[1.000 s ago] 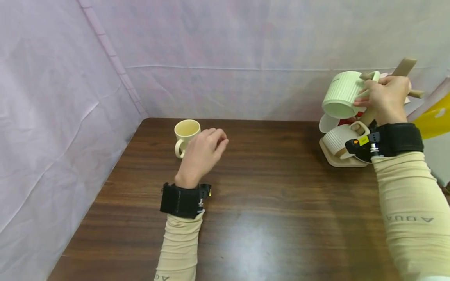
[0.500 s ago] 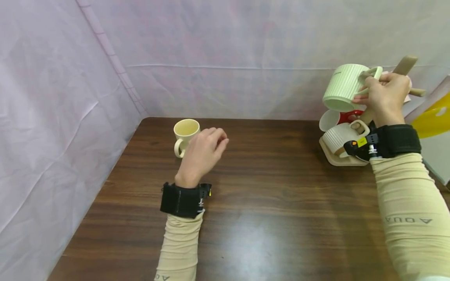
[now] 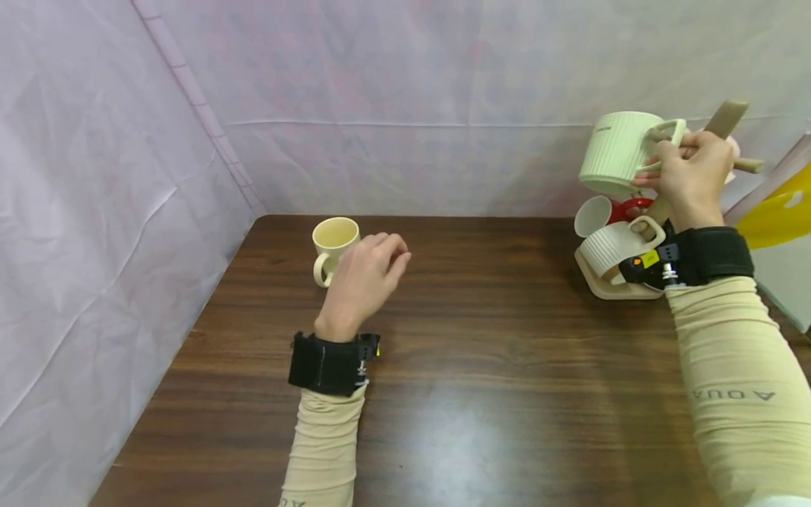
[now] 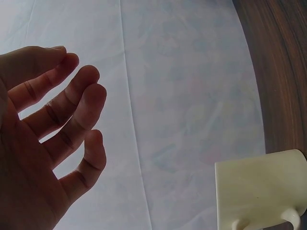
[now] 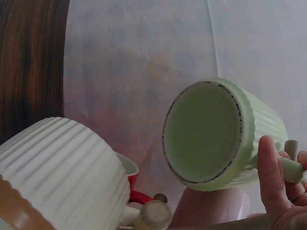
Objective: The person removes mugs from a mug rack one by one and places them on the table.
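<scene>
My right hand (image 3: 693, 169) pinches the handle of a light green ribbed mug (image 3: 617, 149) at the upper right. A peg of the wooden mug rack (image 3: 727, 120) passes through the handle loop. In the right wrist view the green mug's round base (image 5: 204, 132) faces the camera, a dark speckled ring along its edge. My left hand (image 3: 364, 282) hovers above the table with loosely curled fingers and holds nothing. Just behind it stands a pale yellow mug (image 3: 329, 239), upright, its handle toward the near side. Part of the yellow mug is hidden by this hand.
Lower on the rack hangs a white ribbed mug (image 3: 611, 248), tilted, above the beige rack base (image 3: 624, 290). Beside it is a red mug with white inside (image 3: 593, 216). A pink mug (image 5: 211, 208) sits behind the green one. Yellow material (image 3: 776, 218) stands at the far right.
The green mug has risen slightly and tilted, so less of its base shows in the head view. The right hand has shifted a little left. The left hand has stayed in place.
</scene>
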Tool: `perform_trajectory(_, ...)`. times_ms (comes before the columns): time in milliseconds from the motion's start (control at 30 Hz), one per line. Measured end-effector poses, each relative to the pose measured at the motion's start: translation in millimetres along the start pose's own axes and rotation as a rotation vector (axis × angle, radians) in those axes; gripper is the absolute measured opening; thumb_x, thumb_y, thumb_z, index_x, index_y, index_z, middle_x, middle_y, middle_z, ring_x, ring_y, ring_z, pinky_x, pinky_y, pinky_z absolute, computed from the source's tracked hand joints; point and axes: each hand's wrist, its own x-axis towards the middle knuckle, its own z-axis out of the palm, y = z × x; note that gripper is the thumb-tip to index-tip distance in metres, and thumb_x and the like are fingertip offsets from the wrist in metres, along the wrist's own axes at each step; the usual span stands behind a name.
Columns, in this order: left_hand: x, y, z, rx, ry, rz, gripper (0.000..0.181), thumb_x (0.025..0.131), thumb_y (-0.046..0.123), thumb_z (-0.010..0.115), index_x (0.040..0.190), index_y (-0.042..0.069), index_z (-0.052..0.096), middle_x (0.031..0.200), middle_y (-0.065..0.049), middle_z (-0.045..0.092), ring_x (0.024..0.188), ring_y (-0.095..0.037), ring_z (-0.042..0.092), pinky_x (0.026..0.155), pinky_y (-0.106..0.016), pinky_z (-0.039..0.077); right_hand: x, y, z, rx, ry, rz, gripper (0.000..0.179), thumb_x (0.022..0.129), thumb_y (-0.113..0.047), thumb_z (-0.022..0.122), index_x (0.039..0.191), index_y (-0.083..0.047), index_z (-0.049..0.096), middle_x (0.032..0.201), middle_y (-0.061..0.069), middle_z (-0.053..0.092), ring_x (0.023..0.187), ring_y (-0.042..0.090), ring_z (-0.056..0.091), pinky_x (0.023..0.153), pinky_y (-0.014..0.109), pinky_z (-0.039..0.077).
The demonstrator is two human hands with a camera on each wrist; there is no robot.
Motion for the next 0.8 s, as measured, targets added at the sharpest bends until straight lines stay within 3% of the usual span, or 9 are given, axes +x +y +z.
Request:
perform_trajectory(333, -1.6, -2.8, 1.2, 0.01, -0.011, 0.002, 0.01, 0.089, 0.021, 0.056, 0.086, 0.012, 0.06, 0.078, 0.001, 0.058, 0.069, -0.012, 0.046, 0.061, -0.031, 0.042, -1.3, 9.5, 3.2, 0.035, -0.034, -0.086, 0.014, 0.086, -0.003, 0.054, 0.099, 0.0, 0.05, 0.062, 0.006, 0.06, 0.048, 0.017, 0.059, 0.043, 0.023, 0.048)
perform_trajectory(800, -0.4, -2.7, 2.9, 0.009, -0.01, 0.0, 0.009, 0.089, 0.02, 0.056, 0.086, 0.013, 0.06, 0.078, 0.001, 0.057, 0.07, -0.012, 0.046, 0.06, -0.031, 0.042, -1.8, 11.3, 6.8, 0.085, -0.093, -0.107, 0.011, 0.084, 0.003, 0.053, 0.095, 0.002, 0.05, 0.064, 0.007, 0.063, 0.053, 0.018, 0.06, 0.045, 0.024, 0.049)
